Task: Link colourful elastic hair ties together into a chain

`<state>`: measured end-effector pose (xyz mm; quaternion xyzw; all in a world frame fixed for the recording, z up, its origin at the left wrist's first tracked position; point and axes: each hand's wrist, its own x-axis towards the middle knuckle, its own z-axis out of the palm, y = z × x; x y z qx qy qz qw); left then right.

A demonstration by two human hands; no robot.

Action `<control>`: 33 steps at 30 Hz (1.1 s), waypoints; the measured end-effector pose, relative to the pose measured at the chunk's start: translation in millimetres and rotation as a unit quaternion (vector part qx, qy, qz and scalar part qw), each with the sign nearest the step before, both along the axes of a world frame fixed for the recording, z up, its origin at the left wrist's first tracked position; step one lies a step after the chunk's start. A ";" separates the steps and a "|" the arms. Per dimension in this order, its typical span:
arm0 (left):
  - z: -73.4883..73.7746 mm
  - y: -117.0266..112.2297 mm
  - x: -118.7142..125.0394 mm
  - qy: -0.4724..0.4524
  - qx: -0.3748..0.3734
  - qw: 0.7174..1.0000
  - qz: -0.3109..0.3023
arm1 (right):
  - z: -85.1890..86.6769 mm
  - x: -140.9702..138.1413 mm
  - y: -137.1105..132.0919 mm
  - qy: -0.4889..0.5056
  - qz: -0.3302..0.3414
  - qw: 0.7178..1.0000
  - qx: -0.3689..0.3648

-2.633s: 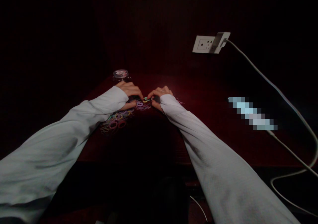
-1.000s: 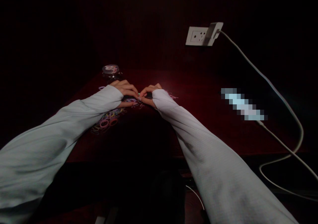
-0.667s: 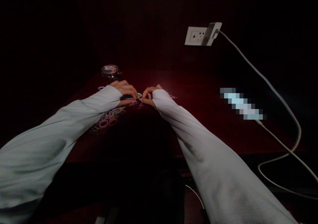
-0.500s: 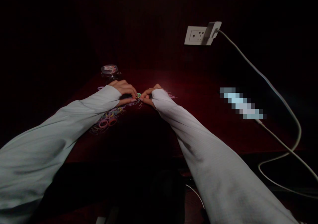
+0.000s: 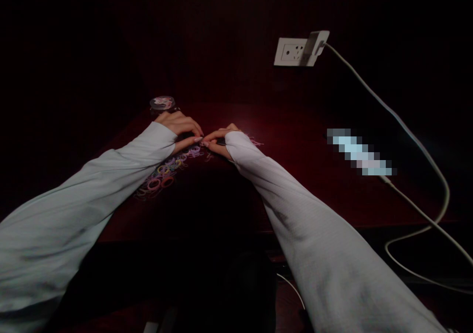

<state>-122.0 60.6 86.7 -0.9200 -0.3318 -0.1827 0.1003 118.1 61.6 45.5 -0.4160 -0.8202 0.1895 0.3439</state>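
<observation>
Coloured loops (image 5: pixel 164 173) lie heaped on a dark red tabletop (image 5: pixel 295 185) at about seven o'clock from the left hand (image 5: pixel 174 125), their trail reaching just below its fingertips. The left thumb and forefinger meet, or nearly meet, at the tips; the gloom makes it impossible to tell whether they pinch anything. At four o'clock from it, the right hand (image 5: pixel 222 134) holds thumb and forefinger close together, tips just beside the left's. A small pinkish bit (image 5: pixel 203 144) shows between the two; which hand grips it, if either, cannot be told. Work this fine seems to call for a light touch and nails clear of the threads, lest something snag or spring away.

The loops look elastic: plump rings in yellow, pink and orange among thin, tangled lilac ones. At eleven o'clock from the left hand, a round, patterned lid (image 5: pixel 163 102) catches the light. Pale, softly creased sleeves (image 5: pixel 114 180) cover both arms. Thin pink strands (image 5: pixel 255 140) lie at three o'clock from the right hand; farther off, a smooth white wall socket (image 5: pixel 291 52) sits toward one, trailing a cable (image 5: pixel 391 111).
</observation>
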 end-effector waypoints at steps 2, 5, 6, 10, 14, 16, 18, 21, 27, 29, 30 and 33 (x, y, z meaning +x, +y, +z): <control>0.0 0.0 0.2 -0.011 0.007 1.000 0.007 | 2.4 0.0 -4.5 0.000 0.011 1.000 -0.002; -1.4 3.2 -0.5 -0.025 -0.001 1.000 0.014 | 6.6 0.3 -10.6 0.000 0.018 1.000 -0.016; -1.8 4.7 -1.0 -0.027 -0.007 0.999 0.015 | 7.8 0.4 -12.0 0.000 0.018 1.000 -0.021; -1.6 7.8 -2.0 -0.027 -0.013 0.999 0.014 | 9.8 0.5 -14.1 0.004 0.017 1.000 -0.025; 0.5 4.1 -0.3 -0.019 -0.009 1.000 0.015 | 7.8 0.3 -12.2 0.009 0.017 1.000 -0.024; 1.8 1.5 1.0 -0.012 -0.010 1.000 0.011 | 6.1 0.3 -10.5 0.015 0.017 1.000 -0.021; 2.9 -0.5 1.9 -0.004 -0.009 1.000 0.005 | 4.3 0.5 -8.9 0.020 0.022 0.999 -0.017; 3.8 -1.9 2.3 0.008 -0.003 1.000 0.000 | 2.4 0.9 -7.2 0.020 0.028 0.999 -0.014; 3.1 -1.9 2.3 0.019 0.015 1.000 -0.012 | 4.2 0.5 -8.4 0.010 0.025 0.999 -0.025; 2.7 -1.8 2.6 0.015 0.018 1.000 -0.012 | 6.1 0.3 -10.4 0.006 0.023 0.999 -0.026; 2.5 -1.7 2.8 0.013 0.021 1.000 -0.012 | 7.1 0.2 -11.4 0.004 0.021 0.999 -0.027; 1.9 -0.6 3.1 0.008 0.018 1.000 -0.007 | 8.6 -0.4 -13.3 -0.002 0.016 0.999 -0.036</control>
